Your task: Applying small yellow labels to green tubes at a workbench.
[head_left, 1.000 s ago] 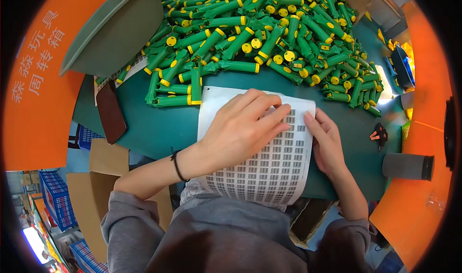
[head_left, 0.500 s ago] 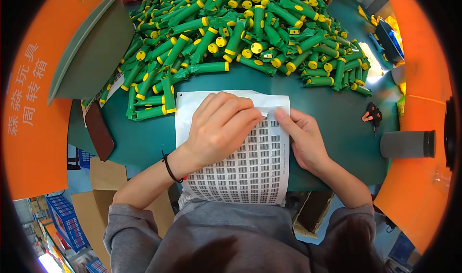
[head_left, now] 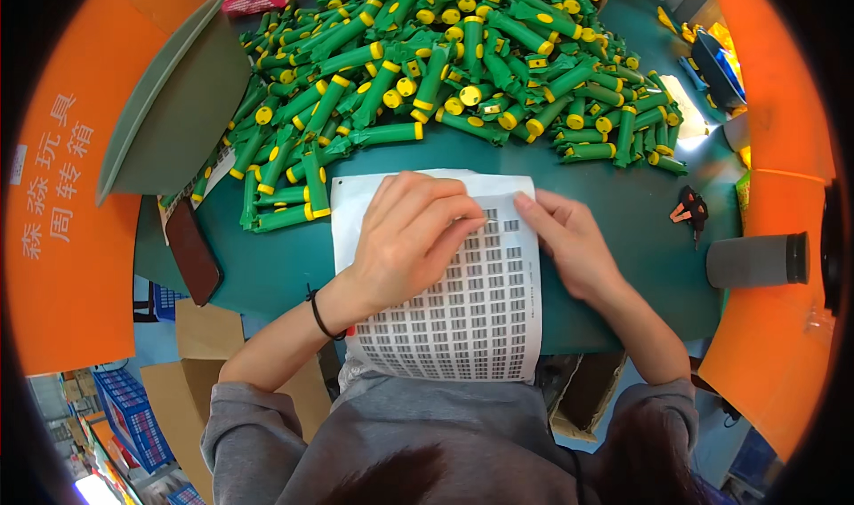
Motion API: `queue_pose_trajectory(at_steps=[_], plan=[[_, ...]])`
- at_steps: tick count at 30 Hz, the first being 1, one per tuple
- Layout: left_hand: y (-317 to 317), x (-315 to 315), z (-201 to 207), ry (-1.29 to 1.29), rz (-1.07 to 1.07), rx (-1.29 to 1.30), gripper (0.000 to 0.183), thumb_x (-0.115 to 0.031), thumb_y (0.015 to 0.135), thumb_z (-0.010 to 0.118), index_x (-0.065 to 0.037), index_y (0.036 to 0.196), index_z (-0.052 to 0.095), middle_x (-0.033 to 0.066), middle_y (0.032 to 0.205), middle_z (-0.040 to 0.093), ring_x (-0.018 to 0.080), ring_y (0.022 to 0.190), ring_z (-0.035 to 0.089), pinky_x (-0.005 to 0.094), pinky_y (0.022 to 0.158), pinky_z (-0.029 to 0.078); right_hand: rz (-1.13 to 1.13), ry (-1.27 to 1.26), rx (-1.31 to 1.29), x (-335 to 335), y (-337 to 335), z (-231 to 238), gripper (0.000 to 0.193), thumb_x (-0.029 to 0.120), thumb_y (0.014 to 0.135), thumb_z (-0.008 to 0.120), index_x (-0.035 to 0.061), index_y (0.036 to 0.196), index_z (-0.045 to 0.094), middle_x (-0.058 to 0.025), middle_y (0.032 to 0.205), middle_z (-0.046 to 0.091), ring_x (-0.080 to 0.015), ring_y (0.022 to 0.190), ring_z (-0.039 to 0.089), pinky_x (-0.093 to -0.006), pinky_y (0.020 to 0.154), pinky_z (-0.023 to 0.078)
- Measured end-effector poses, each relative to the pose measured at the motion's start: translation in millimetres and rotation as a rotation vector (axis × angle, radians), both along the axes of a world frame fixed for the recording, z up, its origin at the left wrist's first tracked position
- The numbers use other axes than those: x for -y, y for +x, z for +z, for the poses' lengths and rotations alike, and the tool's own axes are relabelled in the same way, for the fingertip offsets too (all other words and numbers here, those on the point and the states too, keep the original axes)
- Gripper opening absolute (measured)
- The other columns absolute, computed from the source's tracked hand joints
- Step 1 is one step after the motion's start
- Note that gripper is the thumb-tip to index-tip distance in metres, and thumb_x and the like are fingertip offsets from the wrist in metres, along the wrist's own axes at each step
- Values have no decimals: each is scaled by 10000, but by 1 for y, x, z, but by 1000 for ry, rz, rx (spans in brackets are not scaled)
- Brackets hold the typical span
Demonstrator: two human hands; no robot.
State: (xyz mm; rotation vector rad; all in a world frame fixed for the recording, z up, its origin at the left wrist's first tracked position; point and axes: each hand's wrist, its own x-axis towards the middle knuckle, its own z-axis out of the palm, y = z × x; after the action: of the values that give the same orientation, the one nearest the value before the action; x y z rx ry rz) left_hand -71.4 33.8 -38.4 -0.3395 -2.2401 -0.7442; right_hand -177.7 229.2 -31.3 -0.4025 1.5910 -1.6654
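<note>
A white sheet of small barcode labels [head_left: 485, 327] in rows hangs over the near table edge toward my lap. My left hand [head_left: 405, 234] lies across its upper left part, thumb and index fingertip pinched together at the top rows. A tiny label seems to sit at those fingertips, partly hidden. At the upper right edge, my right hand [head_left: 569, 238] grips the sheet, thumb on top and the other fingers curled beside and under it. Beyond the sheet lies a big heap of green tubes with yellow ends [head_left: 427, 73].
The green table [head_left: 623, 300] carries a dark phone-like slab [head_left: 194, 254] at left, keys [head_left: 689, 211] and a grey cup lying sideways [head_left: 756, 260] at right. A green tray [head_left: 178, 105] leans at the left. Orange panels [head_left: 67, 282] flank both sides. A cardboard box [head_left: 209, 331] stands below.
The sheet's top edge, bent up between my hands before, now lies flatter. My right thumb has shifted slightly up and outward. My left fingertips stay near the same spot.
</note>
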Motion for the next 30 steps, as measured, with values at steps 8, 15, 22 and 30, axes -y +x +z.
queue_pose_trajectory(at_steps=[8,15,22,30], plan=[[-4,8,-3,172,62,95,152,-18,809,736,-41,925,641,92,967,647,277,891,582,359,749,470,-54,442,-1339,-55,-96,8,381,127,721,835,68,1047,646,-54,1154,562,-210,1009,548,-299,823,470],[5,13,29,374,-4,147,283,-75,794,773,-46,1034,625,105,1132,650,261,1066,601,357,887,475,62,246,-872,-27,-42,25,287,51,894,685,16,1175,639,-81,1169,626,-174,1018,616,-288,867,503],[25,-10,39,655,-180,387,520,-1,779,787,-17,1220,513,152,1244,608,193,1138,600,348,961,498,178,-212,-501,-3,16,25,335,-54,897,643,-66,1220,558,-134,1148,639,-175,1104,619,-317,962,517],[27,-4,39,672,-96,320,270,-11,809,761,-19,1043,624,118,1154,624,171,1097,600,327,968,480,78,-234,-203,-5,20,8,343,-95,887,639,-74,1221,565,-130,1197,611,-192,1119,608,-342,972,534]])
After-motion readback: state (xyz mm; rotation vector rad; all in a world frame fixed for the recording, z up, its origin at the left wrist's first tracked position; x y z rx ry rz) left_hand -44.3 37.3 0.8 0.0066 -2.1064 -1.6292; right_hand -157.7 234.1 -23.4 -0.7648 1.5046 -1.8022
